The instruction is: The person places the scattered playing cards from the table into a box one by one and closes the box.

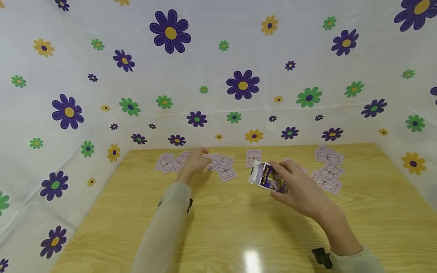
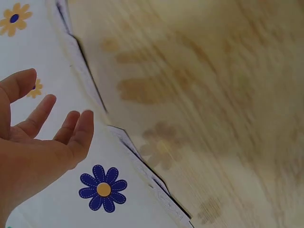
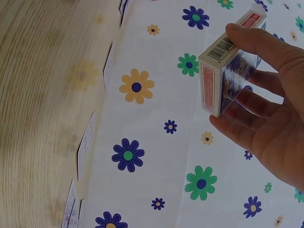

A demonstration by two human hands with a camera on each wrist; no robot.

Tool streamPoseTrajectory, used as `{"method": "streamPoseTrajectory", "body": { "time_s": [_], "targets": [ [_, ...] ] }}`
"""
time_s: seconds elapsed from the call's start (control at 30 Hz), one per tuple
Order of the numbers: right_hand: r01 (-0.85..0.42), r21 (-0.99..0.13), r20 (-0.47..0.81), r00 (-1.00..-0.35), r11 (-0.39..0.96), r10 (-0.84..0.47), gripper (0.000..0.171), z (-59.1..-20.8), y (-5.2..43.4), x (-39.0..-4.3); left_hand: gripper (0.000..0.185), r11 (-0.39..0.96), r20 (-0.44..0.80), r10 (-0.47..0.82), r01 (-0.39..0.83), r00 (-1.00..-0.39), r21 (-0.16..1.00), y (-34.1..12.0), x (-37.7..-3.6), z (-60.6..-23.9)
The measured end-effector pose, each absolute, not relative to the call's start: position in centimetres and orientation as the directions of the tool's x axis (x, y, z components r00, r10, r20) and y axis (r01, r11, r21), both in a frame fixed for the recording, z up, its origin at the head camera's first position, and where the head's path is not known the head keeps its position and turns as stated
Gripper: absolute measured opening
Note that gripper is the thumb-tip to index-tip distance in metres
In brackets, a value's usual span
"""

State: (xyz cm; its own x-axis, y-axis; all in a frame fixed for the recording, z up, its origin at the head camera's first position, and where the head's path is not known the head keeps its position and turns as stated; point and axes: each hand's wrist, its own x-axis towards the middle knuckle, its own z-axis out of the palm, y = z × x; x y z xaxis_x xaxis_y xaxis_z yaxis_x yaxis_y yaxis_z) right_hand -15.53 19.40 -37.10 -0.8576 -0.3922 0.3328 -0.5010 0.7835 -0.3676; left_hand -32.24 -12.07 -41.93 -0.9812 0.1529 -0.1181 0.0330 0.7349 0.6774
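My right hand (image 1: 302, 189) grips a playing card box (image 1: 273, 178) above the table, thumb on one narrow side and fingers on the other. The box is tilted, its white end flap open toward the left. In the right wrist view the box (image 3: 216, 76) shows a barcode on its side. My left hand (image 1: 196, 161) is at the back left among face-down playing cards (image 1: 226, 173), partly covering some. In the left wrist view the left hand (image 2: 45, 137) has loosely bent, spread fingers, with nothing between them.
One card (image 1: 253, 157) lies alone at the back middle. A loose group of cards (image 1: 329, 172) spreads at the back right, and part of another is hidden behind my right hand. A flower-patterned white cloth (image 1: 205, 68) surrounds the wooden table (image 1: 211, 227) at the back and sides.
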Motion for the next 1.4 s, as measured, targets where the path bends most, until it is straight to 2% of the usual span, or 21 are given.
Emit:
{"method": "streamPoseTrajectory", "body": {
  "time_s": [0.17, 0.3, 0.47, 0.63, 1.07, 1.2, 1.4],
  "targets": [
    [-0.502, -0.377, 0.318, -0.859, 0.778, -0.401, 0.08, -37.4, 19.0, -15.7, 0.056, 0.799, -0.133, 0.124, 0.019, -0.983, 0.602, -12.5, -32.6, -42.8],
    [-0.494, -0.381, 0.312, -0.864, 0.781, -0.394, 0.08, -37.4, 19.2, -15.7, 0.06, 0.865, -0.186, 0.151, 0.039, -0.971, 0.5, -12.4, -32.5, -43.2],
    [-0.49, -0.364, 0.32, -0.865, 0.792, -0.388, 0.081, -37.3, 19.6, -15.7, 0.054, 0.901, -0.18, 0.177, 0.086, -0.968, 0.425, -11.8, -32.3, -43.5],
    [-0.489, -0.349, 0.33, -0.863, 0.799, -0.384, 0.08, -37.3, 19.5, -15.6, 0.051, 0.896, -0.176, 0.148, 0.057, -0.973, 0.44, -11.9, -31.8, -43.1],
    [-0.492, -0.353, 0.314, -0.863, 0.796, -0.395, 0.081, -37.6, 19.3, -15.7, 0.091, 0.865, -0.322, 0.025, -0.141, -0.946, 0.482, -12.8, -30.4, -42.7],
    [-0.493, -0.348, 0.321, -0.862, 0.797, -0.393, 0.08, -37.6, 19.3, -15.7, 0.103, 0.871, -0.327, 0.021, -0.143, -0.945, 0.471, -12.8, -30.2, -42.7],
    [-0.483, -0.353, 0.313, -0.868, 0.801, -0.385, 0.081, -37.7, 19.2, -15.6, 0.108, 0.901, -0.297, 0.042, -0.092, -0.954, 0.425, -12.7, -29.7, -42.5]
  ]
}}
